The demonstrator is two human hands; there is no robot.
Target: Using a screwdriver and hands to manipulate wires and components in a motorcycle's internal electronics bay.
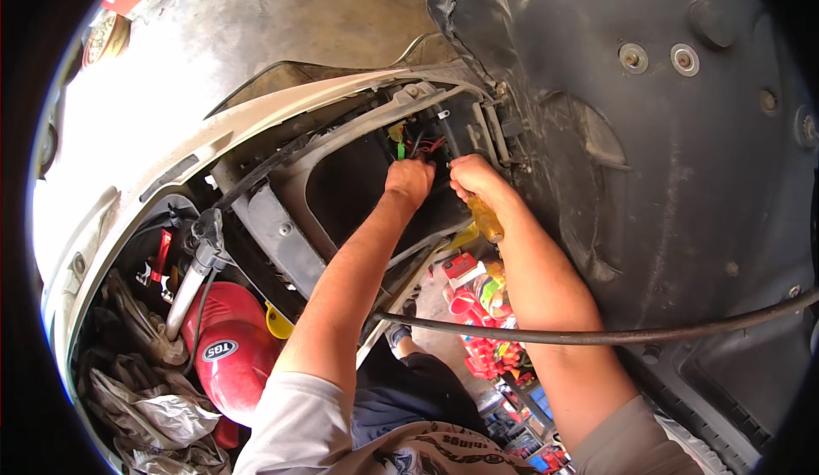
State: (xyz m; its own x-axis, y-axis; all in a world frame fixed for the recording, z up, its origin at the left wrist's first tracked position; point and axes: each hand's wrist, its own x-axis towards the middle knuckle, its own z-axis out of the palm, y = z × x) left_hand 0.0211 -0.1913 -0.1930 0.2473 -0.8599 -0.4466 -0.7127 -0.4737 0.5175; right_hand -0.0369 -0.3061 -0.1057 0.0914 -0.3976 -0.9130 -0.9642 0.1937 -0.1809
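In the head view, my left hand (409, 180) is curled inside an opened vehicle compartment (286, 227), at red and black wires (431, 145) beside a green tab (401, 150); its fingertips are hidden. Just right of it, my right hand (469, 176) is closed around a tool with a translucent yellow handle (485, 219), which sticks out below the palm along the wrist; the tool's working end is too small to make out. A large black padded panel (665, 168) is raised to the right, with metal bolt washers on it.
A dark rod (597, 337) crosses over my right forearm. The pale body rim (136, 202) curves leftward around a red rounded object (226, 360), a metal cylinder (183, 296) and crumpled bags (145, 402). Red and colourful items (490, 338) lie below. Concrete floor (281, 14) shows beyond.
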